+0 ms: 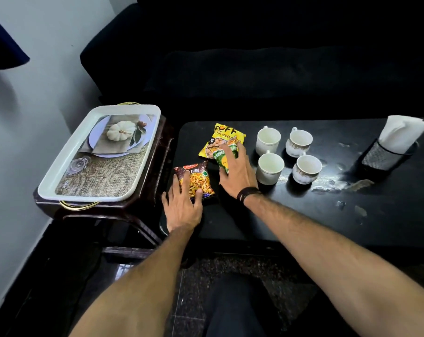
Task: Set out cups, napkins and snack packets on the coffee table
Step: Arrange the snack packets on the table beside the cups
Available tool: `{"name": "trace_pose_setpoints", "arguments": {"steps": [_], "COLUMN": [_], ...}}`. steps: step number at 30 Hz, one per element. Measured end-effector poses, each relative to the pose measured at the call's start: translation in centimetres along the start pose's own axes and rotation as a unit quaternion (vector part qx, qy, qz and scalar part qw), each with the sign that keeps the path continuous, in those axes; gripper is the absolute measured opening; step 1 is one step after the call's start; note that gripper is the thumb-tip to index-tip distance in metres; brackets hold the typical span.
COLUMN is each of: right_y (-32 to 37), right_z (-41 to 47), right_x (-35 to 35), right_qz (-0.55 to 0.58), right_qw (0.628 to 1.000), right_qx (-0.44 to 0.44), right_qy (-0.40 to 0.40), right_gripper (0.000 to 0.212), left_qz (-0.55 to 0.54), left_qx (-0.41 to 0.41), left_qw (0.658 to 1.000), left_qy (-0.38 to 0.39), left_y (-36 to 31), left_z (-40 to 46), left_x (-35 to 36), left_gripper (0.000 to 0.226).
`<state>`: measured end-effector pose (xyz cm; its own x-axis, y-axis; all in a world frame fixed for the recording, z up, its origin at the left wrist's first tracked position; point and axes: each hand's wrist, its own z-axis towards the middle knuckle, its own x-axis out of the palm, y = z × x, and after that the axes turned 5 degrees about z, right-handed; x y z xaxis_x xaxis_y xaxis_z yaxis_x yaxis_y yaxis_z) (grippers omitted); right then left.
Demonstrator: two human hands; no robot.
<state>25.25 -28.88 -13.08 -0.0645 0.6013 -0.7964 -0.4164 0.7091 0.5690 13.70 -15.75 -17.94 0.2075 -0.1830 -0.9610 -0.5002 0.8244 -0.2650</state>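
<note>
On the black coffee table point(303, 215) lie three snack packets. My left hand point(183, 207) rests with spread fingers on the brown mixture packet point(197, 177) near the table's left edge. My right hand point(237, 173) grips the green packet point(226, 156), which overlaps the yellow packet point(220, 139) behind it. Several white cups stand just right of the packets: two plain ones point(268, 139) point(270, 167) and two patterned ones point(299, 142) point(305, 169). White napkins point(400, 132) stick up from a black mesh holder point(383, 156) at the table's far right.
A white tray point(60, 176) with a pumpkin picture and gold handles sits on a dark side table point(157, 166) left of the coffee table. A dark sofa point(254, 69) runs behind. My knee point(235, 307) is below the table's front edge. Pale smears mark the table's right part.
</note>
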Motion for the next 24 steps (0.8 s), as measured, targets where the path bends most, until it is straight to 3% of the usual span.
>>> {"name": "trace_pose_setpoints", "arguments": {"steps": [3,8,16,21,24], "right_y": [-0.5,-0.9,-0.5,-0.6,0.2], "right_z": [-3.8,-6.1,-2.5,-3.1,-2.1], "right_x": [1.0,2.3,2.0,1.4,0.3], "right_qz": [0.038,-0.064,-0.07,-0.068,-0.065], "right_qw": [0.998,0.993,0.988,0.988,0.995], "right_qx": [0.04,0.092,0.104,0.105,0.063], "right_qy": [-0.019,0.026,0.094,0.092,0.052], "right_gripper": [0.061,0.075,0.077,0.076,0.076], "left_qz": [0.002,-0.013,-0.029,-0.017,-0.006], "left_qx": [0.002,0.011,0.025,0.029,0.03], "left_qw": [1.0,1.0,0.999,0.999,0.999], "left_qy": [0.004,0.004,0.026,0.023,0.027], "left_y": [0.1,0.0,0.0,-0.1,-0.4], "left_z": [0.0,-0.2,-0.1,-0.1,-0.2], "left_x": [0.1,0.0,-0.2,-0.4,-0.6], "left_gripper": [0.063,0.059,0.06,0.061,0.068]}}
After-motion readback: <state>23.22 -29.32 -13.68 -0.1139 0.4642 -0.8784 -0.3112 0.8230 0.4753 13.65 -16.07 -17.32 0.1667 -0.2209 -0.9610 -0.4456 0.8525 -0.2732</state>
